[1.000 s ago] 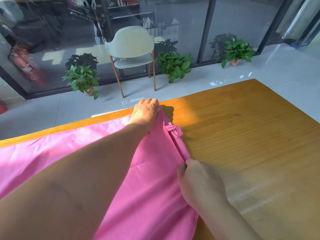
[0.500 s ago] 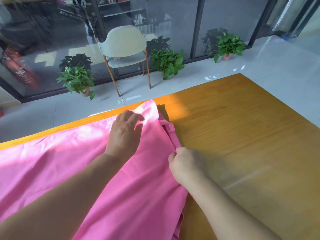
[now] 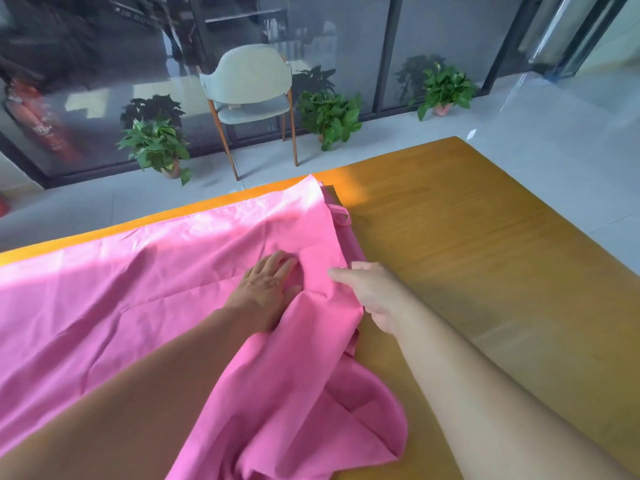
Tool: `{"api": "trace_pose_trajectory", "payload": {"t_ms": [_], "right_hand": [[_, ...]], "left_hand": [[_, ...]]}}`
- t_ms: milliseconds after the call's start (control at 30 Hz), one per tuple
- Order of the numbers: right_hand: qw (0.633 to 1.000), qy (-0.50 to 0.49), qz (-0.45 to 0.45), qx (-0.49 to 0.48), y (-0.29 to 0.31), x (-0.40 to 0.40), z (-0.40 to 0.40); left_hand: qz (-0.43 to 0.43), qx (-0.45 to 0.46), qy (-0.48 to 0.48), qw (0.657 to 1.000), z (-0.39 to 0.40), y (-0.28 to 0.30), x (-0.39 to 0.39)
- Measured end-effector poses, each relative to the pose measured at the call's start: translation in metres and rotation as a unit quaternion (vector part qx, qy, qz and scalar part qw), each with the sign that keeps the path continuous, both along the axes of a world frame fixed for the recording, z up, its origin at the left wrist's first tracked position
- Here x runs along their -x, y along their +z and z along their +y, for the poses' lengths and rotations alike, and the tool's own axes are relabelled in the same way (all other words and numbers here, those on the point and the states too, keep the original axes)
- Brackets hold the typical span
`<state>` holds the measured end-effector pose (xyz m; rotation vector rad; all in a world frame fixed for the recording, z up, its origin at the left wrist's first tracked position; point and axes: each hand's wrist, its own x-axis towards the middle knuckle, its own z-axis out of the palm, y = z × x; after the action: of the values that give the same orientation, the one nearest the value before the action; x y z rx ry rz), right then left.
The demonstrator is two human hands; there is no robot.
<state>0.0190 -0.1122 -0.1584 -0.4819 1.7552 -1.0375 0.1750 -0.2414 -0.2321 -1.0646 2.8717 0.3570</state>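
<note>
**Smoothing a sheet on a table.** A large, thin pink fabric sheet [image 3: 121, 299] is lying spread across the left and centre of the frame. It is covering that part of the orange-brown wooden table [image 3: 485, 258] and bunching into loose folds at lower centre. The left hand [image 3: 265, 289] is pressing flat on the sheet at mid-frame, fingers straight and slightly spread. The right hand [image 3: 375, 294], just to its right, is pinching the sheet's right-hand edge, thumb on top and fingers apparently tucked beneath the hem. A small fabric loop [image 3: 341, 216] is projecting from the same edge, higher in the frame. The sheet is draping and creasing readily, so it is judged light, soft and limp, and probably sliding easily on the smooth tabletop. It is best taken at the hem or a corner — one palm anchoring the flat area, the other drawing the edge taut. A grey chair [image 3: 249, 88] and potted green plants [image 3: 329, 116] are standing on the floor along the top of the frame.
</note>
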Motion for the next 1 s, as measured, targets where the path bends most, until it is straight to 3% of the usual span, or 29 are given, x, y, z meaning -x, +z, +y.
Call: {"api": "trace_pose_trajectory", "payload": {"t_ms": [67,133,267,333,433,500,667,800,1000], "right_hand": [[0.995,-0.036,-0.076,0.049,0.006,-0.007,0.008],[0.990,-0.020,-0.135,0.035,0.001,-0.013,0.016],[0.991,0.079,-0.080,-0.075,-0.008,-0.027,0.038],[0.995,0.041,-0.074,-0.056,-0.010,-0.027,0.042],[0.982,-0.072,-0.174,0.019,-0.002,-0.016,0.045],[0.978,-0.028,-0.205,0.024,0.006,-0.011,0.053],[0.959,0.237,-0.138,-0.075,0.001,-0.022,0.086],[0.967,0.226,-0.105,-0.042,-0.002,-0.027,0.100],[0.968,0.226,-0.071,-0.082,0.007,-0.011,0.114]], "left_hand": [[-0.022,-0.002,-0.003,1.000,-0.001,0.002,0.002],[-0.030,-0.002,-0.001,1.000,-0.001,0.003,0.003],[-0.040,-0.011,0.021,0.999,0.006,0.007,0.004],[-0.057,-0.015,0.022,0.998,0.008,0.012,0.006],[-0.077,-0.029,0.021,0.996,0.009,0.019,0.010],[-0.090,-0.032,0.028,0.995,0.008,0.021,0.013],[-0.109,-0.040,0.034,0.993,0.009,0.022,0.018],[-0.098,-0.037,0.041,0.994,0.015,0.020,0.017],[-0.116,-0.031,0.055,0.991,0.017,0.020,0.019]]}}
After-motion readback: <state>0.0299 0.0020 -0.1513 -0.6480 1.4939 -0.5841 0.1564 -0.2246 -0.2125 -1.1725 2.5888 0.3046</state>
